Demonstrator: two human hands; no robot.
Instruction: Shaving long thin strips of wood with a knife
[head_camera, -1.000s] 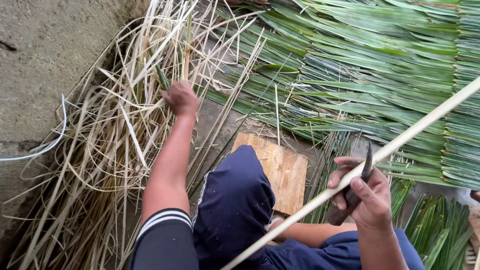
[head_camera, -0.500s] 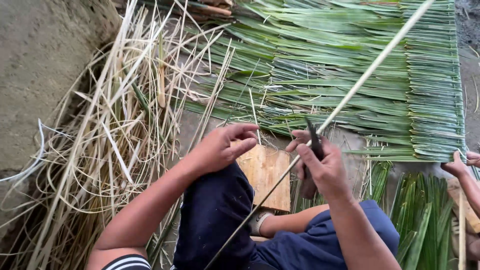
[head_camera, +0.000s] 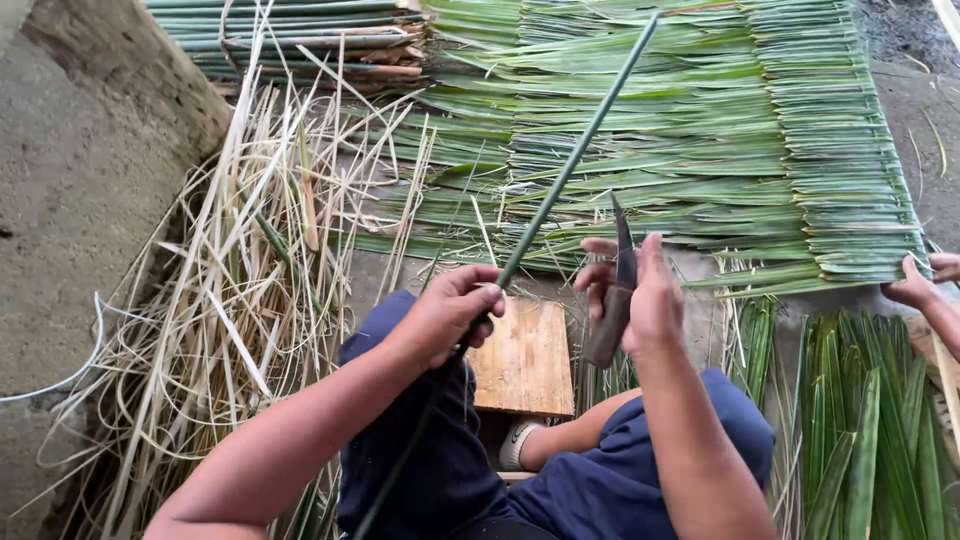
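Note:
My left hand (head_camera: 447, 312) grips a long green stalk (head_camera: 575, 160) that slants up and to the right over the leaf mat. My right hand (head_camera: 638, 292) holds a dark knife (head_camera: 614, 300), blade pointing up, just right of the stalk and apart from it. A small wooden block (head_camera: 522, 360) lies on the ground between my knees, under both hands. My legs are in dark blue cloth.
A mat of folded green palm leaves (head_camera: 720, 140) spreads ahead. A heap of dry pale strips (head_camera: 230, 300) lies left, beside a concrete surface (head_camera: 70, 200). Green leaves (head_camera: 860, 420) stand at right, where another person's hand (head_camera: 915, 290) touches the mat. Bundled stalks (head_camera: 300, 40) lie at top.
My left hand came back from the dry strips and closed on the stalk. The stalk now stands steeper, and its green side shows. The knife hand has shifted left and up.

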